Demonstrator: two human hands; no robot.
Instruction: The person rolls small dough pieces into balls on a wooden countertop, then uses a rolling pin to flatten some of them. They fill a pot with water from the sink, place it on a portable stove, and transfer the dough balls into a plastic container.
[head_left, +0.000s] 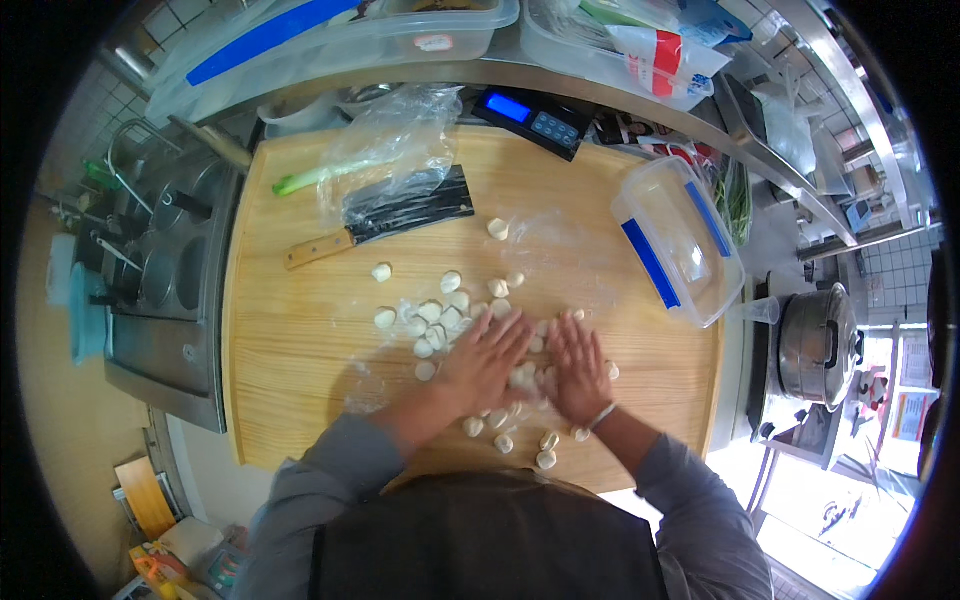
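Many small white dough pieces (430, 312) are scattered over a floured wooden board (292, 375), most of them clustered in the middle. My left hand (480, 364) lies flat, palm down, over part of the cluster. To its right, my right hand (582, 371) is also palm down, with fingers stretched away from me and a pale band at the wrist. Both hands cover some pieces, so contact beneath the palms is hidden. A few lumps (547, 459) sit near the board's front edge, and a single lump (498, 229) rests farther back.
A wooden-handled cleaver (442, 206) lies back left, partly under a plastic bag (405, 139) beside a green onion (289, 184). A digital scale (536, 124) stands behind. At right is a clear box with blue clips (675, 240); beyond it, a steel pot (814, 349).
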